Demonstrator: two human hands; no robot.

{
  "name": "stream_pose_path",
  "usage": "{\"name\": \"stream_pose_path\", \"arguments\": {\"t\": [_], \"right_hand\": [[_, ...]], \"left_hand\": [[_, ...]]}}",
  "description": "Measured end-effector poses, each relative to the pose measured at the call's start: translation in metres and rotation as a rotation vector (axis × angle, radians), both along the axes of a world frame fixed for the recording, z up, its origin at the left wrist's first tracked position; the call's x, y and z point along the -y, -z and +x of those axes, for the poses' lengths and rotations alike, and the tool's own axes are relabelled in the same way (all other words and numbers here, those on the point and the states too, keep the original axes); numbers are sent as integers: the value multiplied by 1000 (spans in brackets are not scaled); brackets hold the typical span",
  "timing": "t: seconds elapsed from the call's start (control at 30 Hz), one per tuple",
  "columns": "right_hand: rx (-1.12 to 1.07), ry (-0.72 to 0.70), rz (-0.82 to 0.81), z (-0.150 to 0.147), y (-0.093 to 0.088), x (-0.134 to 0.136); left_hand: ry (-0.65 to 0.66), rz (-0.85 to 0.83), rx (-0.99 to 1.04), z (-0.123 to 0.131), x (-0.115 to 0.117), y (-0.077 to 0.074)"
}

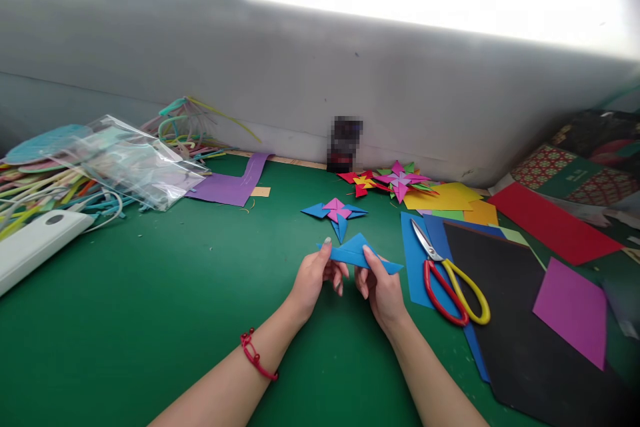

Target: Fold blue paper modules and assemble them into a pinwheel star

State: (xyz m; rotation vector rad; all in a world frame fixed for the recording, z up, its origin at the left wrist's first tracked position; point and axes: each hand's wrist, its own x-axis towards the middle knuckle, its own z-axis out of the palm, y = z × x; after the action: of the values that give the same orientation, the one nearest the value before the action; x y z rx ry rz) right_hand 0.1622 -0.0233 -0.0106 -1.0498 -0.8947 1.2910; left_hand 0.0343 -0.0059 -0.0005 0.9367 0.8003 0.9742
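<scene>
Between my two hands is a folded piece of blue paper [354, 251], with a peak at its top and a point toward the right. My left hand [316, 275] pinches its left end, thumb on top. On the right part, my right hand [381, 283] presses with the thumb while its fingers curl underneath. Just beyond the hands, a folded pink and blue paper star [339, 213] lies on the green table [200, 333]. A red cord bracelet [256, 355] circles my left wrist.
Scissors [445, 273] with red and yellow handles lie right on blue and black sheets [520, 320]. Further right are a purple square [575, 310] and red paper [555, 223]. Finished paper stars [399, 178] sit by the wall. Colourful strips, a plastic bag [135, 163] and a white power strip [37, 243] fill the left.
</scene>
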Motion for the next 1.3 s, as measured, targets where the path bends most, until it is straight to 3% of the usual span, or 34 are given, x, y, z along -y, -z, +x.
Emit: {"name": "stream_pose_path", "arguments": {"t": [0.23, 0.53, 1.3], "right_hand": [[13, 30, 26, 2, 2, -1], [-38, -1, 1, 2, -2, -1], [-80, -38, -4, 4, 0, -2]], "left_hand": [[45, 131, -147, 3, 4, -2], [105, 168, -165, 1, 4, -4], [-49, 187, -209, 0, 6, -4]]}}
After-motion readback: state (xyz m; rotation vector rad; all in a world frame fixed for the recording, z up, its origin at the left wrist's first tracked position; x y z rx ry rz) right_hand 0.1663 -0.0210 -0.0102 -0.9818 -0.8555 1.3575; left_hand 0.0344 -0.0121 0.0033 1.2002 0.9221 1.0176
